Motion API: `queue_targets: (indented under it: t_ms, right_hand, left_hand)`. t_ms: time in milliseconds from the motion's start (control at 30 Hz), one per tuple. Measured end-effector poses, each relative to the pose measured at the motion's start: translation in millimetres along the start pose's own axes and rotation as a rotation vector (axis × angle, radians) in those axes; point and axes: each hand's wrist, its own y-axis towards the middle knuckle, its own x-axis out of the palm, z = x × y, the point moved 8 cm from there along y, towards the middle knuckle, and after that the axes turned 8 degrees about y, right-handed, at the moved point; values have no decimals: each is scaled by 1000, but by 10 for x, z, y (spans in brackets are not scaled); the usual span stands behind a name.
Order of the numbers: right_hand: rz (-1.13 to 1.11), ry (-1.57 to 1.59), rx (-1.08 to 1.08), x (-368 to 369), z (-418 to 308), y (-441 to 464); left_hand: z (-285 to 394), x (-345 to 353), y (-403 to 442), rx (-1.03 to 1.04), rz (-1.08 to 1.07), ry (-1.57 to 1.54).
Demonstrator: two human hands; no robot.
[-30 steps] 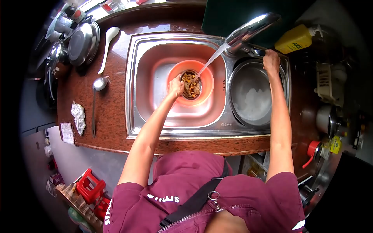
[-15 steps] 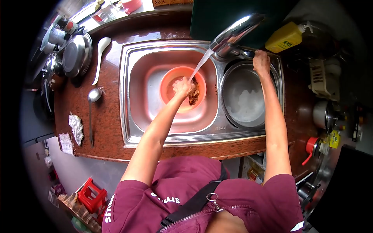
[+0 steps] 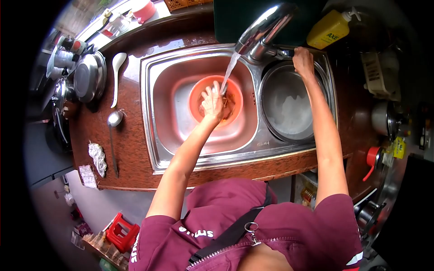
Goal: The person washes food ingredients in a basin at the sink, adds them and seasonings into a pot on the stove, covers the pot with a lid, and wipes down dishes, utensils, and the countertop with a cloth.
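Observation:
My left hand [image 3: 212,103] is over the orange bowl [image 3: 193,95] in the left sink basin, its fingers stretched and spread. Water from the chrome faucet [image 3: 258,36] runs down beside the fingers into the bowl. Wet brown pieces [image 3: 229,107] lie in the bowl under and to the right of the hand; they are too blurred to name. My right hand [image 3: 303,62] is closed around the end of the faucet handle [image 3: 284,54], above the right basin.
A large round metal pan [image 3: 289,106] with some whitish liquid fills the right basin [image 3: 332,113]. On the left counter lie a white ladle [image 3: 116,79], a metal ladle [image 3: 115,119] and crumpled cloths [image 3: 97,158]. A yellow AXE bottle [image 3: 329,30] stands behind.
My left hand's fingers have gone from curled down in the bowl to stretched and raised. The brown pieces look more spread out. My right hand stays at the faucet handle; the view has shifted slightly.

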Motion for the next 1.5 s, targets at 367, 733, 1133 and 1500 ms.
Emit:
queue_targets:
  t_ms: [367, 733, 1133, 1500]
  right_hand:
    - [-32, -137, -122, 157, 135, 92]
    - [-5, -47, -139, 83, 61, 62]
    - [-31, -54, -22, 32, 14, 38]
    - [240, -255, -517, -129, -1343, -739]
  left_hand:
    - [-495, 22, 66, -289, -333, -410]
    - [-576, 650, -23, -443, -741, -1547]
    - [-459, 540, -261, -498, -737, -1995]
    - [-365, 323, -156, -305, -528, -1732]
